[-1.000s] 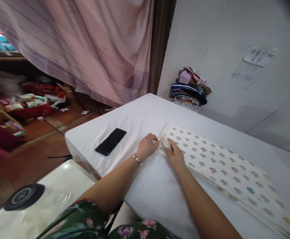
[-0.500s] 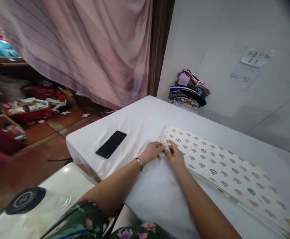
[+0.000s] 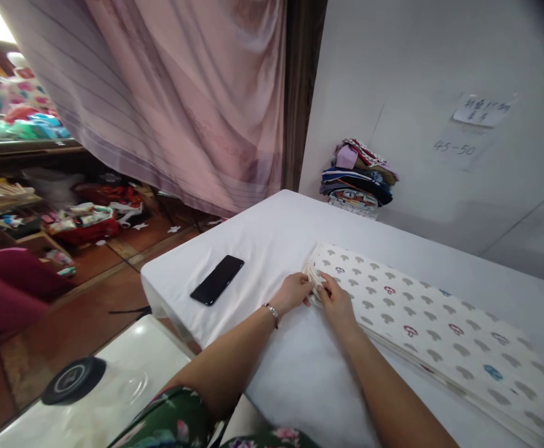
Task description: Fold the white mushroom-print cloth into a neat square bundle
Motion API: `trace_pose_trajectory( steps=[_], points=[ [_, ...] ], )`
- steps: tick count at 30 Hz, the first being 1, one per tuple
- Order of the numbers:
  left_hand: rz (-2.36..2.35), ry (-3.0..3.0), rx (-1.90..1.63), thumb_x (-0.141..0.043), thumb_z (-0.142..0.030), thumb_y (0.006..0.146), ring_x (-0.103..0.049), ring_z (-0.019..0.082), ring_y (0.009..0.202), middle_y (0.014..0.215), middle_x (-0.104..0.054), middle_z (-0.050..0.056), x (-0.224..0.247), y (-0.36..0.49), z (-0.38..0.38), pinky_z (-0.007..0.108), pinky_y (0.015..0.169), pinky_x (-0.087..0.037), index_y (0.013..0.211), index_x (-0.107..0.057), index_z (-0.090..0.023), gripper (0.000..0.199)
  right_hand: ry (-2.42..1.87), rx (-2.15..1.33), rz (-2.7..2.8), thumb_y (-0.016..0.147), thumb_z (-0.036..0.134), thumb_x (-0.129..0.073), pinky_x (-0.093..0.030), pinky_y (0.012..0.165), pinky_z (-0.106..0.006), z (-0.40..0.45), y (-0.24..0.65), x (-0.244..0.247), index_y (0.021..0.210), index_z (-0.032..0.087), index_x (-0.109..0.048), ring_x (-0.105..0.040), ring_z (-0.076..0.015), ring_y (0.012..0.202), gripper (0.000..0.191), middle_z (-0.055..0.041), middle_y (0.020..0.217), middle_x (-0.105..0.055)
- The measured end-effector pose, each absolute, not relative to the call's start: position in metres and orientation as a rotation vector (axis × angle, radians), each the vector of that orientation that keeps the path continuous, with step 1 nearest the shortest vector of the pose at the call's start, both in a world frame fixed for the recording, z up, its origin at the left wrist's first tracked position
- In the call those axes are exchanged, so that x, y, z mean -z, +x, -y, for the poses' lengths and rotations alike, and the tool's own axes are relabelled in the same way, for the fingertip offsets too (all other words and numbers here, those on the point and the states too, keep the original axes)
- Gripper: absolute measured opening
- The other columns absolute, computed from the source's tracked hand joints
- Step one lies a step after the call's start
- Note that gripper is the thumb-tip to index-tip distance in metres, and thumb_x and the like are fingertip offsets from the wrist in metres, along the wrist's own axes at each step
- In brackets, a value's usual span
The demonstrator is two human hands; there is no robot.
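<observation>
A long folded stack of white fabric [image 3: 421, 317], printed with grey, red and blue mushrooms, lies across the right of the white-covered table. At its near left corner, my left hand [image 3: 294, 292] pinches the layered edges from the left, a bracelet on its wrist. Close beside it, my right hand [image 3: 337, 302] grips the same corner, thumb and fingers bent over the layers. Several edges fan out slightly between the two hands. Fingertips partly hide where the cloth is held.
A black phone [image 3: 218, 280] rests on the table [image 3: 272, 218] left of my hands. Folded clothes [image 3: 358, 177] are piled by the wall. A white surface with a black round object [image 3: 73, 379] stands lower left. A pink curtain [image 3: 197, 106] hangs behind.
The view has shifted a little, so everything sits slightly lower and further right. Both hands stay at the fabric corner, where the layered edges look more spread.
</observation>
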State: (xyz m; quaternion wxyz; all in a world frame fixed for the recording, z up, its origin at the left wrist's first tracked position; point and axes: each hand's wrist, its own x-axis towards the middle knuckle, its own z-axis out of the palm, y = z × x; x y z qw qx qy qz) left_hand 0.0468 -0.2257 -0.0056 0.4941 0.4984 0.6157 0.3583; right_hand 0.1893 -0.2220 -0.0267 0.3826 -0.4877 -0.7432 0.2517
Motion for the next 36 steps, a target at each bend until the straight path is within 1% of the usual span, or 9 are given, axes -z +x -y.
trace_pose_trajectory(
  steps=[2, 6, 11, 14, 16, 19, 24, 30, 36],
  points=[
    [-1.504, 1.175, -0.880, -0.051, -0.015, 0.073, -0.056, 0.009, 0.041, 0.058, -0.054, -0.004, 0.0060, 0.0472, 0.2260, 0.016, 0.033, -0.030, 0.077, -0.052, -0.015, 0.005, -1.245, -0.608, 1.916, 0.087, 0.032, -0.040, -0.046, 0.071, -0.032, 0.2224, 0.1895, 0.0259, 0.120, 0.018, -0.052, -0.061, -0.0189, 0.078, 0.038, -0.0057, 0.094, -0.067],
    [-1.489, 1.131, -0.908, -0.047, -0.009, 0.069, -0.053, 0.009, 0.039, 0.048, -0.049, -0.006, 0.0046, 0.0466, 0.2269, 0.017, 0.034, -0.030, 0.074, -0.050, -0.016, 0.008, -1.225, -0.526, 1.932, 0.087, 0.030, -0.038, -0.047, 0.073, -0.031, 0.2238, 0.1900, 0.0249, 0.119, 0.018, -0.053, -0.062, -0.0188, 0.083, 0.037, -0.0074, 0.098, -0.066],
    [-1.426, 1.061, -0.932, -0.046, -0.008, 0.068, -0.048, 0.008, 0.037, 0.044, -0.049, -0.006, 0.0040, 0.0444, 0.2263, 0.017, 0.036, -0.031, 0.072, -0.051, -0.015, 0.010, -1.196, -0.333, 1.972, 0.090, 0.029, -0.036, -0.047, 0.075, -0.031, 0.2258, 0.1913, 0.0227, 0.115, 0.019, -0.056, -0.060, -0.0185, 0.084, 0.033, -0.0075, 0.097, -0.066],
    [-1.392, 1.020, -0.940, -0.045, -0.009, 0.068, -0.048, 0.008, 0.038, 0.042, -0.048, -0.006, 0.0015, 0.0435, 0.2275, 0.016, 0.037, -0.032, 0.072, -0.052, -0.015, 0.010, -1.121, -0.171, 2.080, 0.091, 0.024, -0.036, -0.047, 0.076, -0.032, 0.2259, 0.1912, 0.0215, 0.111, 0.019, -0.059, -0.058, -0.0194, 0.086, 0.031, -0.0078, 0.094, -0.065],
    [-1.367, 0.990, -0.951, -0.045, -0.009, 0.067, -0.047, 0.007, 0.038, 0.042, -0.048, -0.006, -0.0004, 0.0432, 0.2285, 0.016, 0.038, -0.032, 0.072, -0.052, -0.015, 0.011, -1.048, -0.117, 2.142, 0.090, 0.020, -0.036, -0.046, 0.077, -0.033, 0.2257, 0.1898, 0.0215, 0.108, 0.019, -0.061, -0.056, -0.0201, 0.090, 0.030, -0.0080, 0.097, -0.064],
    [-1.357, 0.985, -0.961, -0.046, -0.010, 0.068, -0.046, 0.008, 0.038, 0.043, -0.049, -0.005, -0.0005, 0.0430, 0.2287, 0.016, 0.038, -0.032, 0.074, -0.053, -0.015, 0.010, -1.016, -0.102, 2.135, 0.089, 0.019, -0.039, -0.047, 0.078, -0.033, 0.2255, 0.1862, 0.0224, 0.106, 0.020, -0.061, -0.053, -0.0209, 0.094, 0.028, -0.0089, 0.101, -0.060],
    [-1.392, 1.032, -0.960, -0.048, -0.013, 0.070, -0.045, 0.008, 0.037, 0.042, -0.048, -0.006, 0.0047, 0.0423, 0.2264, 0.018, 0.039, -0.033, 0.074, -0.051, -0.015, 0.006, -0.997, -0.123, 2.158, 0.090, 0.020, -0.039, -0.046, 0.075, -0.033, 0.2256, 0.1835, 0.0232, 0.104, 0.018, -0.062, -0.053, -0.0206, 0.087, 0.027, -0.0088, 0.092, -0.060],
    [-1.371, 1.032, -0.976, -0.049, -0.012, 0.068, -0.048, 0.008, 0.039, 0.045, -0.050, -0.005, 0.0031, 0.0405, 0.2272, 0.017, 0.039, -0.034, 0.073, -0.051, -0.015, 0.006, -0.984, -0.117, 2.167, 0.090, 0.020, -0.039, -0.046, 0.077, -0.033, 0.2265, 0.1853, 0.0217, 0.107, 0.018, -0.061, -0.053, -0.0203, 0.088, 0.028, -0.0085, 0.093, -0.059],
    [-1.355, 1.050, -0.977, -0.051, -0.016, 0.071, -0.047, 0.008, 0.039, 0.044, -0.051, -0.004, 0.0043, 0.0380, 0.2271, 0.017, 0.039, -0.033, 0.072, -0.053, -0.014, 0.002, -1.046, -0.182, 2.251, 0.083, 0.022, -0.049, -0.046, 0.082, -0.036, 0.2287, 0.1834, 0.0220, 0.115, 0.017, -0.057, -0.053, -0.0227, 0.095, 0.033, -0.0100, 0.102, -0.059]
  ],
)
